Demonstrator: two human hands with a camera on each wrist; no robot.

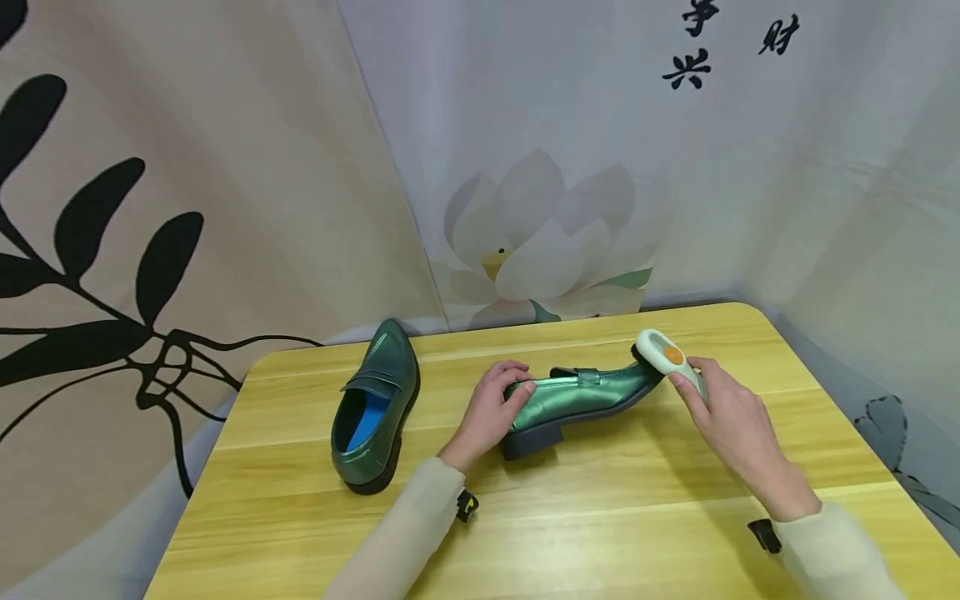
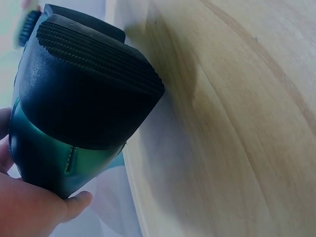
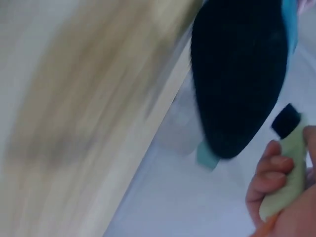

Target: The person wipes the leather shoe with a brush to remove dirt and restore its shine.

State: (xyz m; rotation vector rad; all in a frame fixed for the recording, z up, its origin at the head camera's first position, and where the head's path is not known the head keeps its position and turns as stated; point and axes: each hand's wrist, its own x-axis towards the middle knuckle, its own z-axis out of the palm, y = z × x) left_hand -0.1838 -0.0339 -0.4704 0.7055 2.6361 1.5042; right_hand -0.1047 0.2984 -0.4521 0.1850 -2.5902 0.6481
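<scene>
Head view: the held shoe (image 1: 588, 400) tilts toe-up over the table (image 1: 577, 533), its heel gripped by the left hand (image 1: 490, 410); at its toe, the right hand (image 1: 735, 417) pinches the brush (image 1: 667, 354). The other shoe (image 1: 378, 400) stands left of it.

Left wrist view: fingers clasp only the heel; a hard stroke might twist it free.

Right wrist view: fingers curl round the brush; blur leaves contact uncertain.
</scene>
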